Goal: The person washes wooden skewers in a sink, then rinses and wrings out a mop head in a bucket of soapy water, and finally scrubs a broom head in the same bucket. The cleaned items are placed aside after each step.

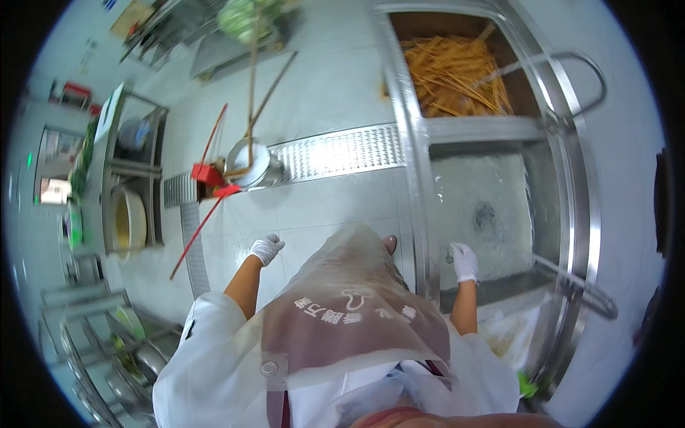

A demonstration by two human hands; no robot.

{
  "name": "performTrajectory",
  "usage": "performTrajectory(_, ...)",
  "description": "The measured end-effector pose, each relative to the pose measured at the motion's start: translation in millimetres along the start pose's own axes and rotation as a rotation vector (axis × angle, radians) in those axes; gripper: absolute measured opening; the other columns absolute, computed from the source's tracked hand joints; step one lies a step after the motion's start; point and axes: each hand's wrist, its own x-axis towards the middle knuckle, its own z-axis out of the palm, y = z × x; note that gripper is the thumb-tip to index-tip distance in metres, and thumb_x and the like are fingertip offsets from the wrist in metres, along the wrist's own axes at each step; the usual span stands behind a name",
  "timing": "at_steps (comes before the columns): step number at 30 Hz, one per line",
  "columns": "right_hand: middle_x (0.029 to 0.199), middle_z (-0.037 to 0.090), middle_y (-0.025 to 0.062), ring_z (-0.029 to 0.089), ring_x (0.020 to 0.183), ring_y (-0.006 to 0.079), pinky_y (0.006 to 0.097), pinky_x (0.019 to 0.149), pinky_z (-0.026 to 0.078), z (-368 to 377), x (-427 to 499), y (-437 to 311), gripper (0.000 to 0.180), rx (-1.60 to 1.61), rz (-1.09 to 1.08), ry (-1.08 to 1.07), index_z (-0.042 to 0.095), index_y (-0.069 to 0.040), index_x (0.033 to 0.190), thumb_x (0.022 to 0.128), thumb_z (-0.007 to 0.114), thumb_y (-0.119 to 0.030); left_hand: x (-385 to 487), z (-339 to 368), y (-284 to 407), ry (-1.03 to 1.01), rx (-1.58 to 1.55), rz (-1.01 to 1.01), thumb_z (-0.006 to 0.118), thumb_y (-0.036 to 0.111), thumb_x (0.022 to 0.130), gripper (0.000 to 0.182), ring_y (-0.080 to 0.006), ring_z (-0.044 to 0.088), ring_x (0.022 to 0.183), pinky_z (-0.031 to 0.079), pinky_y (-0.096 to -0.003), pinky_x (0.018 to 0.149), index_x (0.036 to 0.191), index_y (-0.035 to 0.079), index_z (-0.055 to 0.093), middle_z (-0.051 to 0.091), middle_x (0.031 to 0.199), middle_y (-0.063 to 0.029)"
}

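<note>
My left hand [267, 250], in a white glove, is held over the tiled floor to the left of my apron [353, 321], its fingers curled and nothing visible in them. Over the near left part of a stainless steel sink basin [543, 198] is my right hand [464, 262], also gloved. A small grey mesh-like piece, possibly a metal scouring pad [449, 253], shows at its fingers. The basin appears to hold shallow water [481, 182] above a pale bottom with a dark round spot. Many thin sticks [455, 75], orange-brown, fill the far basin.
Faucets [594, 305] reach over the sink's right rim. On the floor, a metal bucket [249, 163] with wooden handles stands beside a red dustpan [207, 174] and a floor drain grate [337, 152]. Metal shelving [134, 168] holds a large tub at left; racks with bowls are lower left.
</note>
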Motion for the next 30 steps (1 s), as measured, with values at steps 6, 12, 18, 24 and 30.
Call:
performTrajectory(6, 0.088, 0.068, 0.0081, 0.062, 0.074, 0.0111, 0.0243, 0.069, 0.050, 20, 13, -88, 0.016, 0.445, -0.171, 0.205, 0.063, 0.002, 0.102, 0.095, 0.053, -0.009, -36, 33, -144, -0.022, -0.050, -0.325, 0.056, 0.034, 0.088, 0.038, -0.0328, 0.064, 0.096, 0.049, -0.0422, 0.084, 0.106, 0.002, 0.065, 0.067, 0.103, -0.0196)
performTrajectory(12, 0.090, 0.068, 0.0089, 0.063, 0.075, 0.0113, 0.0249, 0.071, 0.051, 92, 13, -213, 0.017, 0.438, -0.436, 0.136, 0.062, 0.003, 0.102, 0.096, 0.051, -0.008, -72, 63, -243, 0.042, -0.160, -0.520, 0.048, 0.046, 0.091, 0.050, -0.0361, 0.062, 0.100, 0.047, -0.0445, 0.088, 0.112, 0.004, 0.063, 0.067, 0.105, -0.0185)
performTrajectory(18, 0.087, 0.069, 0.0073, 0.064, 0.077, 0.0105, 0.0245, 0.071, 0.052, 227, -12, -270, 0.018, 0.057, -0.448, -0.111, 0.066, 0.000, 0.103, 0.093, 0.054, -0.007, -53, 118, -393, -0.132, -0.431, -0.547, 0.056, 0.034, 0.091, 0.038, -0.0179, 0.061, 0.065, 0.049, -0.0338, 0.056, 0.118, 0.007, 0.057, 0.063, 0.085, -0.0136)
performTrajectory(24, 0.089, 0.068, 0.0047, 0.062, 0.075, 0.0081, 0.0222, 0.064, 0.048, 293, 18, -273, 0.018, -0.080, -0.233, -0.231, 0.064, -0.002, 0.105, 0.091, 0.057, -0.010, -26, 120, -476, 0.045, -0.937, -0.627, 0.060, 0.013, 0.085, 0.029, -0.0161, 0.061, 0.064, 0.045, -0.0295, 0.052, 0.113, 0.006, 0.057, 0.061, 0.081, -0.0058)
performTrajectory(30, 0.108, 0.067, 0.0177, 0.064, 0.102, 0.0316, 0.0377, 0.089, 0.049, 375, 101, -387, 0.041, -0.620, -0.403, -0.319, 0.059, -0.007, 0.119, 0.087, 0.058, -0.032, 52, 34, -446, 0.090, -1.130, -0.659, 0.059, 0.014, 0.086, 0.023, -0.0154, 0.062, 0.066, 0.045, -0.0278, 0.053, 0.108, 0.006, 0.058, 0.062, 0.083, -0.0041)
